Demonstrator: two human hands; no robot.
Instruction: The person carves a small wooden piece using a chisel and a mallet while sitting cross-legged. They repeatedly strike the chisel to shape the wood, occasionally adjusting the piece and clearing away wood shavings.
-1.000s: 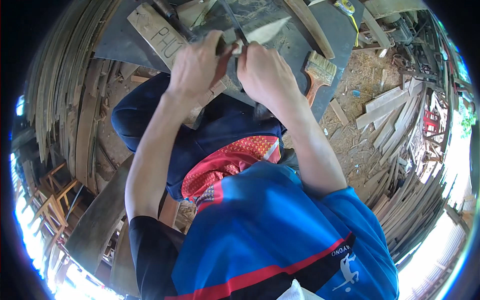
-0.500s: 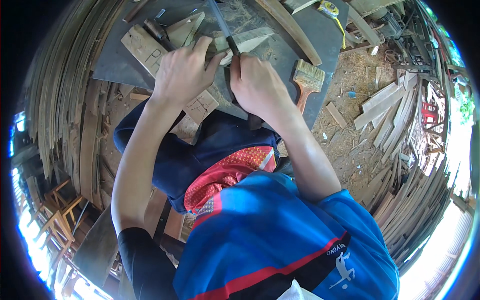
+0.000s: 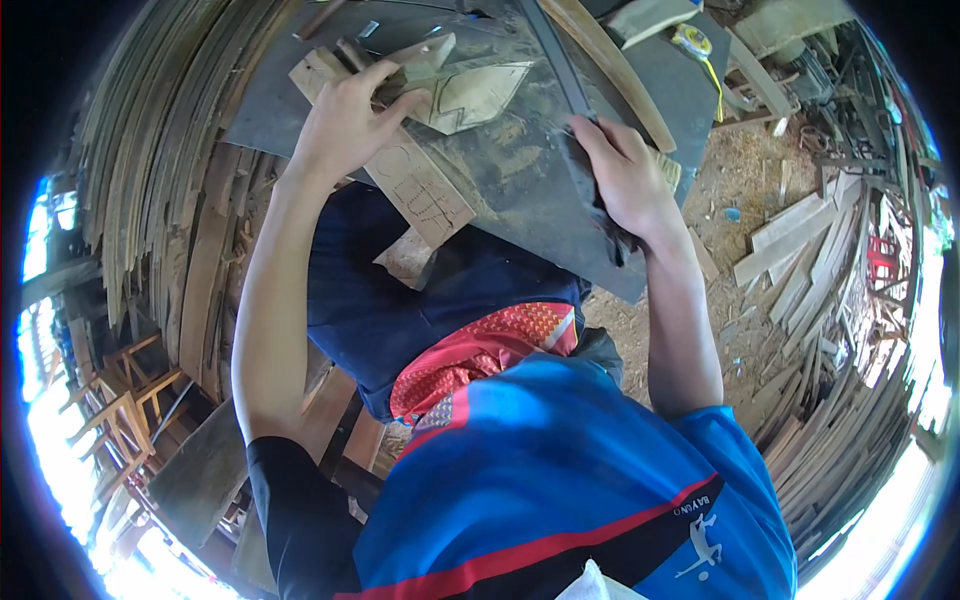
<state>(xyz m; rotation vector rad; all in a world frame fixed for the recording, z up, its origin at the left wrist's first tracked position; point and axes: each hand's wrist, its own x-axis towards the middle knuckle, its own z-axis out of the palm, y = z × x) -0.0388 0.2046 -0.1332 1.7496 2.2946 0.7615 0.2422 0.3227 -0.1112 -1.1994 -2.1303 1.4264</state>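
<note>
My left hand (image 3: 345, 125) is closed at the far left of the worktop, its thumb on the edge of a pale, pointed wood piece (image 3: 485, 95); its other fingertips are partly hidden. Under that hand runs a wooden board (image 3: 425, 190) with pencilled lines, its near end over my lap. Held in my right hand (image 3: 630, 180) is a long, narrow, flat blade-like tool (image 3: 550, 45). The tool's dark, ragged-looking grip shows below my fist, and its blade points away, apart from the wood. A dark cylindrical thing (image 3: 355, 55) lies beyond my left hand.
Sawdust covers parts of the grey worktop (image 3: 505, 210). A curved wooden strip (image 3: 620, 70) and a yellow tape measure (image 3: 692, 40) lie at its far right. Brush bristles (image 3: 662, 175) show behind my right hand. Stacked planks (image 3: 150, 170) stand left; wood scraps (image 3: 800, 230) lie right.
My right hand has swung right with the tool, away from my left hand, and now covers most of the brush. The pointed wood piece has shifted left with my left hand.
</note>
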